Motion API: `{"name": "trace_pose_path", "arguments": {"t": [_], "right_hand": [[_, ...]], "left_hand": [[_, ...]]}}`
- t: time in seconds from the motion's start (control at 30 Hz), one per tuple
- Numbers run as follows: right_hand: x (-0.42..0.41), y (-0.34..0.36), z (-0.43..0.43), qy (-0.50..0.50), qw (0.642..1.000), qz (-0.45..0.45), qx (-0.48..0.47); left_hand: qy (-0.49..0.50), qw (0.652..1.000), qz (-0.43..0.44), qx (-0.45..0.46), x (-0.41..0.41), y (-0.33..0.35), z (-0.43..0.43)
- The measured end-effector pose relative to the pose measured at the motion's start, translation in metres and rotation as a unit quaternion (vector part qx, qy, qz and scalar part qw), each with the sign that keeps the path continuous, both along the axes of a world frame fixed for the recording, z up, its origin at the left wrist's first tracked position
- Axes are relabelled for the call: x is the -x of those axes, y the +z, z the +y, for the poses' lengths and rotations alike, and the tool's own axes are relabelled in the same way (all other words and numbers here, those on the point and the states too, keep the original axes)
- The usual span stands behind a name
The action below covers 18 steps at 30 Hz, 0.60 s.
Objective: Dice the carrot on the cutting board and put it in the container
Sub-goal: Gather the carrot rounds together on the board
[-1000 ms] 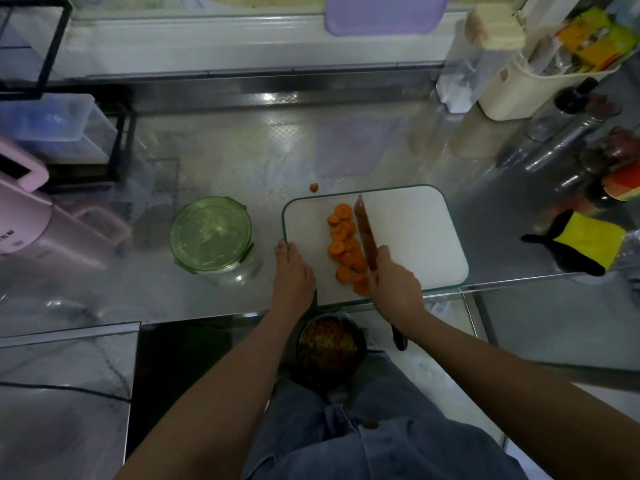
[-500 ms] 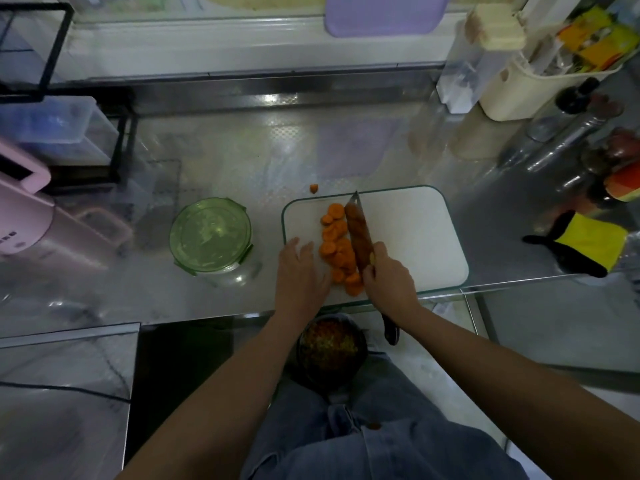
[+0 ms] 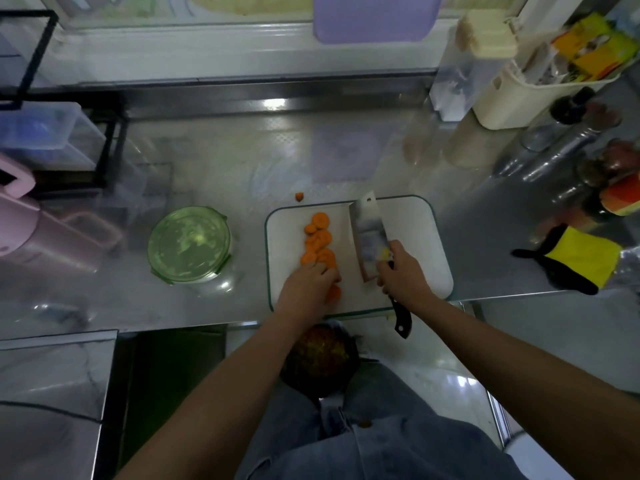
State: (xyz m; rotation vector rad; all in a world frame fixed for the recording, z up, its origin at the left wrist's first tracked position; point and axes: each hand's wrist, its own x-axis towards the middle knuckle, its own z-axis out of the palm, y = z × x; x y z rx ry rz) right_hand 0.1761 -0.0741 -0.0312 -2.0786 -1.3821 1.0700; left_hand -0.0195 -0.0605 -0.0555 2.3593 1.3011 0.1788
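Carrot slices (image 3: 318, 242) lie in a loose row on the left half of the white cutting board (image 3: 412, 237). The left hand (image 3: 306, 287), fingers curled, presses on the near slices. The right hand (image 3: 403, 277) is closed around a cleaver (image 3: 367, 237), blade tilted flat-side up beside the row. A lidded green container (image 3: 189, 244) stands left of the board.
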Motion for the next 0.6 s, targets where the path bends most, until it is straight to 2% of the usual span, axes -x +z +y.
{"name": "trace_pose_path", "arguments": {"t": [0.17, 0.43, 0.6], "right_hand": [[-0.006, 0.0, 0.005, 0.011, 1.0, 0.025, 0.008], [-0.016, -0.002, 0.007, 0.024, 0.999, 0.035, 0.009], [-0.027, -0.001, 0.006, 0.009, 0.999, 0.05, 0.005]], "left_hand": [[0.06, 0.997, 0.012, 0.049, -0.009, 0.007, 0.0], [0.06, 0.998, 0.027, 0.012, -0.012, 0.01, -0.001], [0.191, 0.978, -0.078, 0.041, -0.019, 0.014, 0.001]]}}
